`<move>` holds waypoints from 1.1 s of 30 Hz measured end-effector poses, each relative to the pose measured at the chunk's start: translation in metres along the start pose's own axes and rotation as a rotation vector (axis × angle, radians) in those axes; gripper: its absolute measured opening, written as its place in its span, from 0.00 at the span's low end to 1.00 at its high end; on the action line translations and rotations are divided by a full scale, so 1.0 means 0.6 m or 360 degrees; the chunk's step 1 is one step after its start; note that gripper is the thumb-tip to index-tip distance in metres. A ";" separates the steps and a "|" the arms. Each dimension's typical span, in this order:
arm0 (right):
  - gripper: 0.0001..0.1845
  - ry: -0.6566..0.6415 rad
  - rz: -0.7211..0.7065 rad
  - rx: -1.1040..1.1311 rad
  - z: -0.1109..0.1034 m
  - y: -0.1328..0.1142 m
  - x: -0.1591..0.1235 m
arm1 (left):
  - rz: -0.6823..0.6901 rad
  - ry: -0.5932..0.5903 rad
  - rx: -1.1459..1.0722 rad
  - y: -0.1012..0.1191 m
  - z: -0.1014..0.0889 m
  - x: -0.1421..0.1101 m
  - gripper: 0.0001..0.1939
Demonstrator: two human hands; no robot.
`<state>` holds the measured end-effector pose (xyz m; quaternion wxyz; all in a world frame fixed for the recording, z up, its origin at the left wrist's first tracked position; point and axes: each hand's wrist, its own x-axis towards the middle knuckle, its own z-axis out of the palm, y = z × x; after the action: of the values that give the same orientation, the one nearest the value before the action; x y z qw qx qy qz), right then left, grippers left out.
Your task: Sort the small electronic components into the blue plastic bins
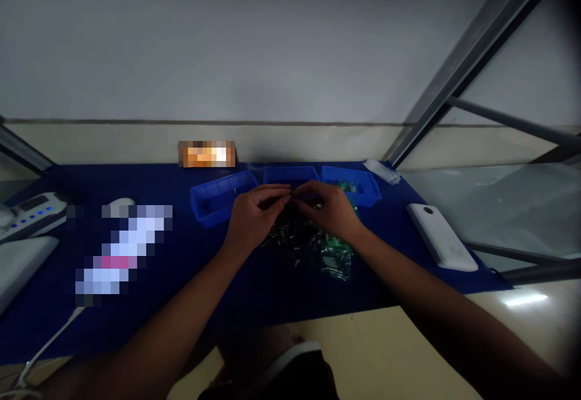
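Note:
My left hand (254, 215) and my right hand (330, 209) meet at their fingertips over the middle of the blue-covered table. Both are pinched together; whatever lies between the fingers is too small and dark to make out. Beneath them spreads a pile of small dark and metallic parts (295, 236), perhaps screws. Clear bags with green showing (336, 261) lie at the pile's right side, close under my right wrist. Behind my hands stand a left blue bin (206, 206), a middle blue bin (290, 174) partly hidden by my fingers, and a right blue bin (370, 191) with green-tinted plastic in it.
A white slab-like device (442, 236) lies at the right edge, a clear plastic packet (382, 171) at the back right. To the left are a blurred-out lit device (122, 255) with a white cable (52, 342), and white equipment with blue lights (39, 212). Metal frame bars flank the table.

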<state>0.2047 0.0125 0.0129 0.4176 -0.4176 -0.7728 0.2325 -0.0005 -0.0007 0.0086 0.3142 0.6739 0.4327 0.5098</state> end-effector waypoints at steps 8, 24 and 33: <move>0.19 -0.0016 -0.0063 0.0044 0.000 -0.004 -0.002 | -0.0234 -0.0057 -0.0355 -0.004 0.006 -0.002 0.25; 0.08 -0.0005 -0.0136 -0.0103 -0.004 -0.002 0.000 | -0.0187 -0.0162 0.0142 0.005 0.000 -0.009 0.18; 0.15 -0.0040 -0.0224 -0.0119 -0.003 -0.006 -0.002 | -0.0153 -0.0131 0.0217 -0.005 -0.005 -0.003 0.11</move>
<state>0.2048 0.0099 0.0158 0.4072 -0.3745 -0.8136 0.1787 -0.0043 -0.0012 0.0061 0.3094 0.6926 0.4849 0.4353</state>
